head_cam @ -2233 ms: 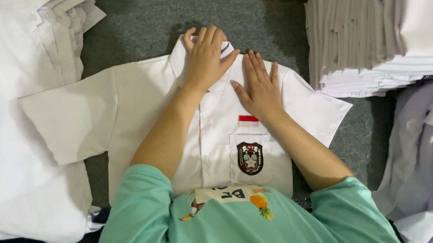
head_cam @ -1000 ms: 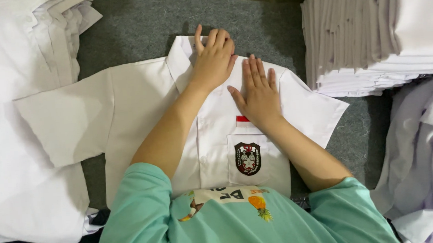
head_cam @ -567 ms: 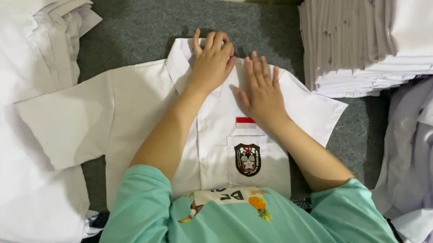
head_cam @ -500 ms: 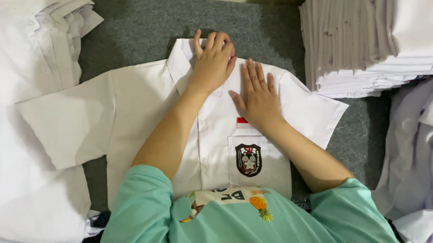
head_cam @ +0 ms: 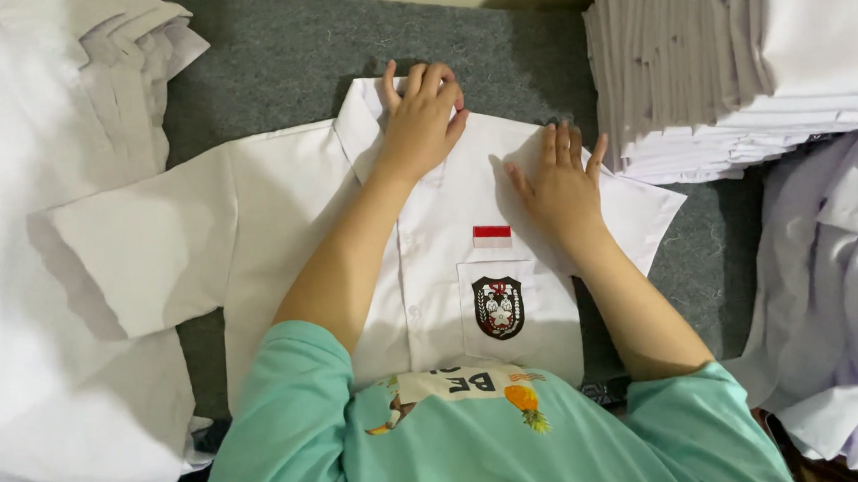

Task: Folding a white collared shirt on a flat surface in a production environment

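Flat on a grey carpeted surface lies one white short-sleeved shirt, front up, its collar pointing away from the person and its hem toward them. Two hands rest on it. The left hand sits on the collar area with its fingers curled slightly, fingertips pressing the fabric at the neck; whether it pinches any cloth is not clear. The right hand lies spread and flat, palm down, on the shoulder of the shirt just beside the right sleeve, gripping nothing. The left sleeve stretches out sideways, open and smooth.

On the chest there is one pocket, bearing one dark shield-shaped badge, and just above it one small red-and-white rectangular patch. A line of buttons runs down the middle, partly hidden by the left forearm; their count cannot be told.

Around the shirt lie three heaps of white cloth: one loose pile at the left, touching the outstretched sleeve; one tall, neat stack of folded garments at the upper right, too many layers to count; and one crumpled heap at the lower right. The person wears a mint-green T-shirt with a small printed picture at the chest.
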